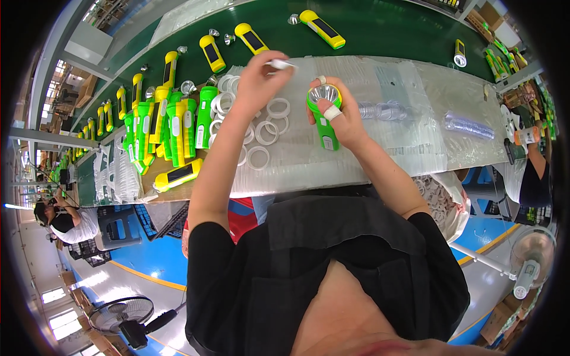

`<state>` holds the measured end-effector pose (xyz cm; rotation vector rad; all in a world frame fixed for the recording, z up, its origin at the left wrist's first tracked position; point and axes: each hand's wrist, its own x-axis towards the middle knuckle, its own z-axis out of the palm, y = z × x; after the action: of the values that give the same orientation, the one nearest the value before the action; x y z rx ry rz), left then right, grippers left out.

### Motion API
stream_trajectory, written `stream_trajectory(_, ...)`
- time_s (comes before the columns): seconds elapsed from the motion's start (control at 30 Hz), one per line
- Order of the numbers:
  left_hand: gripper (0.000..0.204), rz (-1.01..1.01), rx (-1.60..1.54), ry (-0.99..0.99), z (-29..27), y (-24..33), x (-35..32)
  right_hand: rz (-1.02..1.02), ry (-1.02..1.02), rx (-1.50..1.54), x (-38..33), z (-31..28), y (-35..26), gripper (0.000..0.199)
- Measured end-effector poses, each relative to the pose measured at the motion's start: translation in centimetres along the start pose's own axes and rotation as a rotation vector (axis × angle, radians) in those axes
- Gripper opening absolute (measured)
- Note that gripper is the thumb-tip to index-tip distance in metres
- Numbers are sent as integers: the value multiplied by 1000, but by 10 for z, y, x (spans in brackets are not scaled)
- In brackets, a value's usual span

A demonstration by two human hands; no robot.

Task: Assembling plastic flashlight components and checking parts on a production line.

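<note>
My right hand (349, 120) is closed around a green flashlight (327, 134), its thumb at the rim of the shiny cone reflector (321, 93) in the head. To the left and a little higher, my left hand (259, 85) pinches a white ring (281, 63), seen nearly edge-on and apart from the flashlight. Pale tape wraps the right thumb and a finger. Loose white rings (258, 158) lie on the plastic-covered bench below my left hand. A pile of green and yellow flashlights (176, 127) rests left of my left forearm.
Yellow flashlights (321, 28) and loose reflectors lie along the green belt (380, 35) beyond the bench. Stacked clear lenses (385, 111) and another clear stack (469, 126) lie to the right. A bag of white rings (442, 202) hangs below the bench edge. Other people sit at both sides.
</note>
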<state>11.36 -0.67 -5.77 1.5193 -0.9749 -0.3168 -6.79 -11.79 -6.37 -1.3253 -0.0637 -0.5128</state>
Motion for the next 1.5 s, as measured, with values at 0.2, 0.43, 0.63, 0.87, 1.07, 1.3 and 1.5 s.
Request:
stream_trajectory(0.2,25,398,147,27,20,68,-48,23,6,41,6,4,0,32)
stream_trajectory(0.43,33,428,424,-53,20,77,-52,28,-77,72,4,-3,1,44)
stream_trajectory(0.63,33,368,374,-94,26,81,-49,-184,-42,49,7,-17,-10,51)
stream_trajectory(0.87,41,417,461,-140,45,88,-50,-260,-480,-882,32,-68,-86,46)
stream_trajectory(1.07,39,224,287,-205,69,78,-48,-4,-831,-1237,62,-44,-137,42)
stream_trajectory(1.3,35,238,267,-175,73,75,-49,70,-813,-1219,58,-45,-135,36)
stream_trajectory(1.5,39,301,334,-95,81,71,-45,133,-419,-1531,46,-38,-113,56)
